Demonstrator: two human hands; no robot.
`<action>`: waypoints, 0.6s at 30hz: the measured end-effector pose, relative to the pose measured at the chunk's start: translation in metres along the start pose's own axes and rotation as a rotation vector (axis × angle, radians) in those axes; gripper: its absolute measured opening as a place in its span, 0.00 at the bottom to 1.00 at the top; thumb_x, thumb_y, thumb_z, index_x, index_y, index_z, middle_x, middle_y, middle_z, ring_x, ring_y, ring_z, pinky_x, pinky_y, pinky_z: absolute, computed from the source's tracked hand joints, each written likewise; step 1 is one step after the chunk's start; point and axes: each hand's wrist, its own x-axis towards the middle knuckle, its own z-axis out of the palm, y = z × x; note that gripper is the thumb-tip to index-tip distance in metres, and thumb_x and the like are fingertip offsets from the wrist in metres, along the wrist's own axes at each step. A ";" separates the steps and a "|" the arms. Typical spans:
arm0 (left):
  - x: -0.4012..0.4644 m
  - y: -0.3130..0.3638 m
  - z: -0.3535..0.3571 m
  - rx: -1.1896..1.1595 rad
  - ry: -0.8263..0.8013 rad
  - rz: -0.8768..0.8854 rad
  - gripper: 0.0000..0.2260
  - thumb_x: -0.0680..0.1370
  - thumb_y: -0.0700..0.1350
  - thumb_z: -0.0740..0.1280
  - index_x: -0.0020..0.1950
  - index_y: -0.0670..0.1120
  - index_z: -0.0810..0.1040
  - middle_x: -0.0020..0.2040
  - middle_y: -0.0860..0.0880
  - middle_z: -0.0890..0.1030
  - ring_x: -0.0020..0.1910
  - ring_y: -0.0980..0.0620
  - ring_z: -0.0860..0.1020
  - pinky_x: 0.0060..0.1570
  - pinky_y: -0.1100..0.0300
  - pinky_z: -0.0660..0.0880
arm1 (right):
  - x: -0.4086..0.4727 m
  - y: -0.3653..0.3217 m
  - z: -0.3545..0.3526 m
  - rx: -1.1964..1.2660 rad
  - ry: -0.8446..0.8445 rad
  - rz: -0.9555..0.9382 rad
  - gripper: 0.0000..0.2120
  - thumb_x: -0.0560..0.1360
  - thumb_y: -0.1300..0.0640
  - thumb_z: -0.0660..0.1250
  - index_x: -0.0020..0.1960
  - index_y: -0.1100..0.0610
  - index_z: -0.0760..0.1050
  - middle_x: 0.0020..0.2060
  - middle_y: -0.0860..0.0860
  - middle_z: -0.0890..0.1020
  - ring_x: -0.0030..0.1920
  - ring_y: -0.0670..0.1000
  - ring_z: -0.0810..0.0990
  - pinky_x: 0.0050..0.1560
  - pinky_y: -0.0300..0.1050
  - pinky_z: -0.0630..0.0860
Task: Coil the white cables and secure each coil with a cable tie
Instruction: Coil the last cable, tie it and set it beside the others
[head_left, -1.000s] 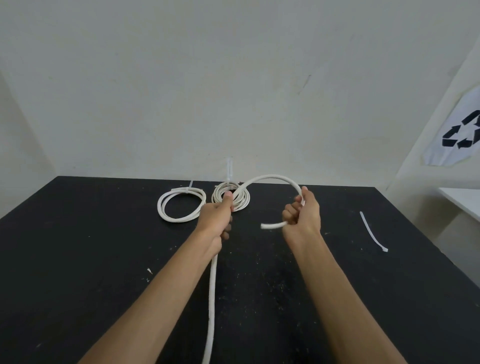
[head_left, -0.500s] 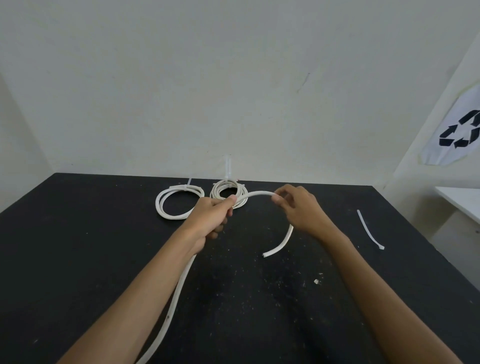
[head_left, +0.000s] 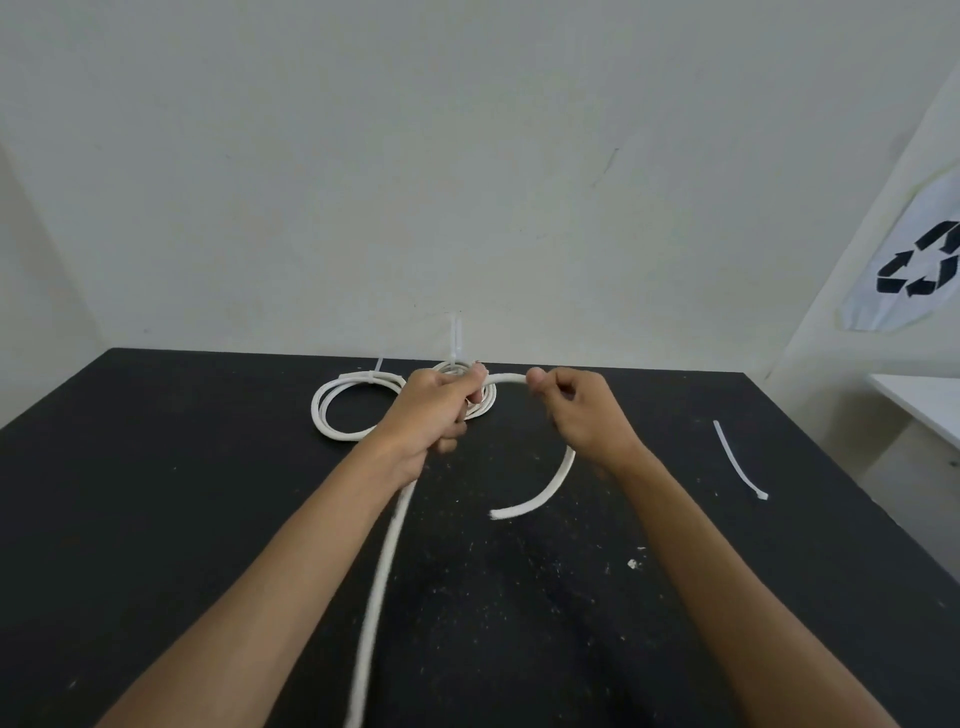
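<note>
A black counter (head_left: 156, 519) flecked with white crumbs carries two tied cable coils (head_left: 353, 410) at its far edge and a loose cable tie (head_left: 737, 462) at right.

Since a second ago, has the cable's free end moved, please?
Yes: the cable end has dropped toward the person, away from the tied coils, below the right hand.

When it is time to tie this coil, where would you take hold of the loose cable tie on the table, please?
Pinch the loose cable tie near its middle, from above with the right hand. It lies flat and thin on the table, clear of everything, on that hand's side.
</note>
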 end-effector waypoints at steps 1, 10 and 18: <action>0.000 -0.001 0.003 -0.070 0.018 0.000 0.16 0.86 0.53 0.66 0.41 0.46 0.74 0.27 0.53 0.60 0.22 0.56 0.56 0.20 0.65 0.55 | -0.002 -0.001 0.004 0.087 -0.001 0.021 0.22 0.85 0.42 0.65 0.42 0.58 0.79 0.29 0.49 0.68 0.32 0.49 0.63 0.37 0.50 0.64; 0.001 -0.004 -0.010 -0.161 0.047 -0.037 0.14 0.85 0.52 0.68 0.43 0.46 0.75 0.28 0.53 0.59 0.24 0.55 0.56 0.21 0.64 0.54 | -0.008 -0.009 0.002 0.289 0.062 0.066 0.14 0.86 0.51 0.68 0.51 0.61 0.84 0.31 0.51 0.79 0.33 0.45 0.76 0.39 0.37 0.75; 0.027 0.028 -0.032 -0.465 0.221 0.025 0.14 0.86 0.53 0.67 0.48 0.44 0.81 0.27 0.54 0.60 0.22 0.57 0.57 0.21 0.64 0.54 | -0.022 -0.005 0.020 0.459 -0.051 0.284 0.19 0.86 0.47 0.65 0.69 0.60 0.75 0.57 0.56 0.84 0.56 0.56 0.88 0.55 0.52 0.87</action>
